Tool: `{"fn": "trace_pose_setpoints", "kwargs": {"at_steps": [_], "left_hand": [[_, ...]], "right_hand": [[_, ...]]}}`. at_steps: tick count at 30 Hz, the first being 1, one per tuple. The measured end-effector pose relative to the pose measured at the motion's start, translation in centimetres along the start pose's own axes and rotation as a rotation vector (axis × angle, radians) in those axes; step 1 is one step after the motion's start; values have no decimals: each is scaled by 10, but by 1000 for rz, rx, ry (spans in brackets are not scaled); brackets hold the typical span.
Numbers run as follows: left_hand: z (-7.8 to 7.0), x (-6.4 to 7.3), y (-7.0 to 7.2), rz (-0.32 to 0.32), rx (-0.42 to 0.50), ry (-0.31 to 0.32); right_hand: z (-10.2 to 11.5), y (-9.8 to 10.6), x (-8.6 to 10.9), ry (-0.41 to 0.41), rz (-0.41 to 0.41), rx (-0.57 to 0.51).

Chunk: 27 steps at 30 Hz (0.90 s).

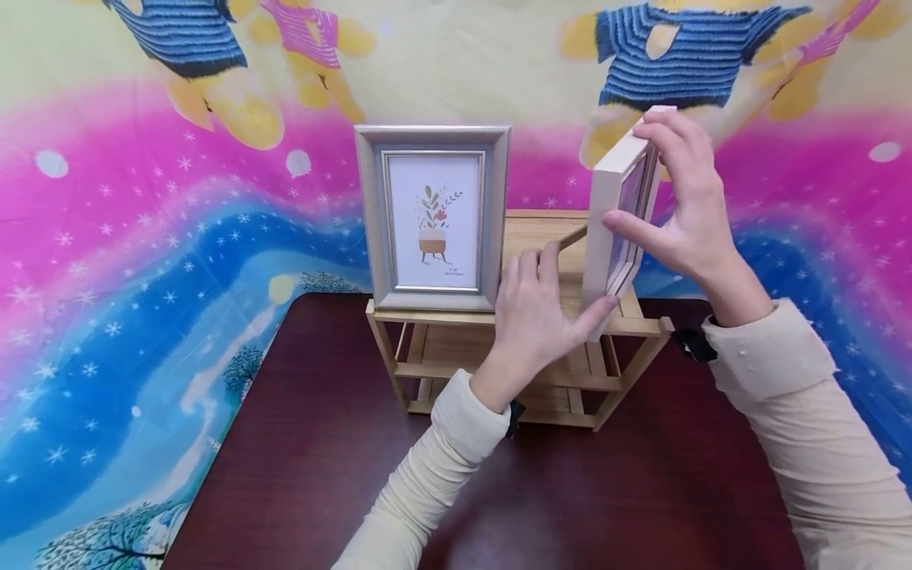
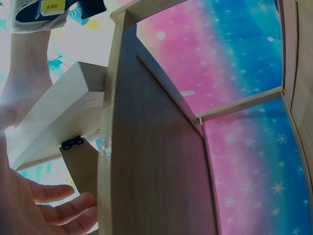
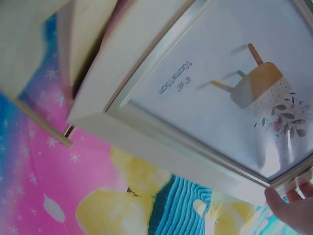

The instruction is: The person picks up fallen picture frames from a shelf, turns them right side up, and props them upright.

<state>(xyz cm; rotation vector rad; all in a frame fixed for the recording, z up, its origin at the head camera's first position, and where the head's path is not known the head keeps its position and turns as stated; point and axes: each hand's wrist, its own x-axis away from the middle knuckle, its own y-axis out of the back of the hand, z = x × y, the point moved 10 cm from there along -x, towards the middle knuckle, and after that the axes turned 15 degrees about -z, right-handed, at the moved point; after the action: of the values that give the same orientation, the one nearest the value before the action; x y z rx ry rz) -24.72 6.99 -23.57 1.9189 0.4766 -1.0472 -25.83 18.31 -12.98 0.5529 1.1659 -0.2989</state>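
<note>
My right hand grips a white picture frame, its fingers over the upper edge and its thumb on the side. The frame stands on edge, turned sideways, over the right end of a wooden shelf rack. My left hand is low at the frame, its thumb at the bottom corner. Its other fingers reach loosely behind, beside the frame's brown support leg. Within the white frame, the right wrist view shows a print of a potted plant. A silver-beige picture frame stands upright on the rack's left side.
The rack stands on a dark red-brown table, with open lower tiers beneath its top. Close behind hangs a colourful cloth with snowflakes and cartoon bears. A black wrist strap shows at the right sleeve.
</note>
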Motion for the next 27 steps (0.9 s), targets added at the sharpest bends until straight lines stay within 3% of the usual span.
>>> {"fn": "trace_pose_setpoints", "kwargs": {"at_steps": [4,8,15,22,27], "left_hand": [[6,5,-15,162,-20,74],[9,9,-22,222,2,100],[11,9,-25,185,78,104],[12,10,-23,94,155,88],[13,12,-24,70,204,93]], "right_hand": [[-2,-4,-1,11,5,26],[-4,-5,-2,11,4,44],[-4,-5,-8,75,16,54],[-11,-2,-16,80,60,44],[-14,0,-18,106,83,47]]}}
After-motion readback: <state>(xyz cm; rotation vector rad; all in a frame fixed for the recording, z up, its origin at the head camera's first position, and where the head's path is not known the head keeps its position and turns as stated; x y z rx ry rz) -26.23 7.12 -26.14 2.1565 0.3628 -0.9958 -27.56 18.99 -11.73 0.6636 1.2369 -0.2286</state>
